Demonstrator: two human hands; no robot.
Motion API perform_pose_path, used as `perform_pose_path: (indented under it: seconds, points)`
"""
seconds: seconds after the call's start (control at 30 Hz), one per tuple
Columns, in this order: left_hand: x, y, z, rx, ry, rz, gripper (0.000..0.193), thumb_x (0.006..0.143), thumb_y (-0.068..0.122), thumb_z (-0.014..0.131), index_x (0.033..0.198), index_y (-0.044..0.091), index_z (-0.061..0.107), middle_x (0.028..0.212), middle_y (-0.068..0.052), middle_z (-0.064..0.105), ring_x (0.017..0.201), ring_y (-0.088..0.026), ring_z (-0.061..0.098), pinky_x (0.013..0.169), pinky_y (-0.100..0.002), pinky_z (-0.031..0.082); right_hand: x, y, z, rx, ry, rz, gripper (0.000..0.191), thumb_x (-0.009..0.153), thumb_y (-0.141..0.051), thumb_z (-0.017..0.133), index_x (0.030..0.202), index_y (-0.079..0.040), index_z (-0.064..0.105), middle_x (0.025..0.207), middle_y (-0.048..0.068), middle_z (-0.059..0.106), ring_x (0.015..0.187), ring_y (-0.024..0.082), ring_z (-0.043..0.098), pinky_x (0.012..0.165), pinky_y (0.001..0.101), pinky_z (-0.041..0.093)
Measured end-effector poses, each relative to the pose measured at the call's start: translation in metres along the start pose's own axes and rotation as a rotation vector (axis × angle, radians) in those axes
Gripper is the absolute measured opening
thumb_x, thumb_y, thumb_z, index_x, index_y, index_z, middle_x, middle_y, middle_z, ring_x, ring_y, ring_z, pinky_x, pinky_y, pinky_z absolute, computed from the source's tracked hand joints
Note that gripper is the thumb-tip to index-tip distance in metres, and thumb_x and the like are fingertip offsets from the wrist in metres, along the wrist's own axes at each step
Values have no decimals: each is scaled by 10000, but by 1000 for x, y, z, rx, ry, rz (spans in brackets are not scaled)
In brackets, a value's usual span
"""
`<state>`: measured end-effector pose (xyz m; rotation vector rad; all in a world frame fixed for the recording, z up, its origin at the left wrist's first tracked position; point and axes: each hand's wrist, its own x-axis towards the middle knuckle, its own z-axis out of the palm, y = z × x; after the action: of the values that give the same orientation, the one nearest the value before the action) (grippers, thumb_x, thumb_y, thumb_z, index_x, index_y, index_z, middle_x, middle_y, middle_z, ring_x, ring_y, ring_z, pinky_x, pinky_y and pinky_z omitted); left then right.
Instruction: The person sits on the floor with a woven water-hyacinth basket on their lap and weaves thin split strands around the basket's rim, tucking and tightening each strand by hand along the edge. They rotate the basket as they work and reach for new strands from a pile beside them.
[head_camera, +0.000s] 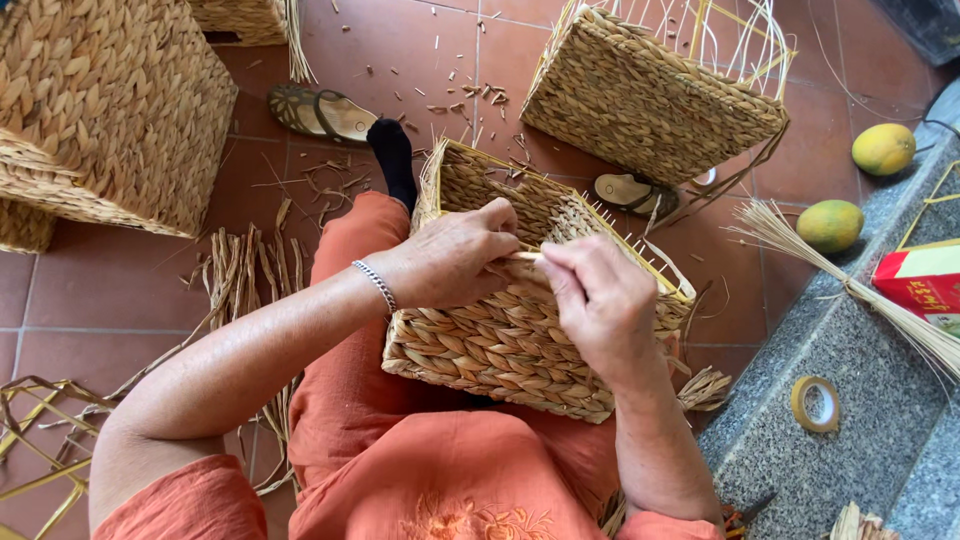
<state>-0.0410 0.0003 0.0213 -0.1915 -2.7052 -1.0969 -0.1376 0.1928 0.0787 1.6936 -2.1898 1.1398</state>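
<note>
A rectangular woven straw basket (500, 345) rests on my lap, its open top tilted away from me. My left hand (450, 258), with a silver bracelet at the wrist, grips a pale straw strand (527, 256) at the basket's near rim. My right hand (598, 295) pinches the same strand just to the right, pressed against the rim. Short straw ends stick up along the rim's right side.
A large woven basket (110, 110) stands at the left, an unfinished one with a bare wire frame (650, 95) at the top right. Sandals (320, 112) and straw scraps lie on the red tiles. Two mangoes (883, 148), a tape roll (815, 403) and a straw bundle (860, 290) sit at the stone step.
</note>
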Motion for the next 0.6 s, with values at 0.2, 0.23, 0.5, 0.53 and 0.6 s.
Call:
perform_pose_path:
  seconds: [0.2,0.23,0.5,0.53,0.6]
  points:
    - [-2,9,10,89,175,-22,225,936,204,728,1047,38,626,1060,-152,557,889,-344,643,759,-458,538,-4,32,4,218,-74,319,73,930,-44,775,987,-19,737,835,66,745,726,131,708,634,281,575]
    - [-5,7,10,49,210,19,277,900,180,724,1096,21,608,1075,-162,553,871,-351,636,724,-453,536,-7,35,6,236,-86,366,69,937,-63,774,979,-23,736,821,58,750,727,117,715,635,271,586]
    - [-34,-5,7,247,142,291,263,834,31,613,1058,-15,482,1082,-171,541,965,-339,629,730,-404,559,-22,49,37,-275,-35,148,374,858,-359,858,787,-70,632,596,22,653,495,160,635,460,324,490]
    - [-36,-4,7,246,133,269,250,836,30,614,1042,-12,478,1073,-170,548,955,-343,636,717,-405,557,-24,50,39,-332,-42,130,385,863,-376,850,772,-79,622,560,17,632,467,170,614,447,339,475]
    - [-35,-4,9,215,115,184,205,863,26,611,1019,6,481,1008,-153,562,904,-349,646,707,-423,548,-30,49,41,-352,-75,109,374,881,-354,839,763,-73,622,550,23,625,443,166,602,404,336,452]
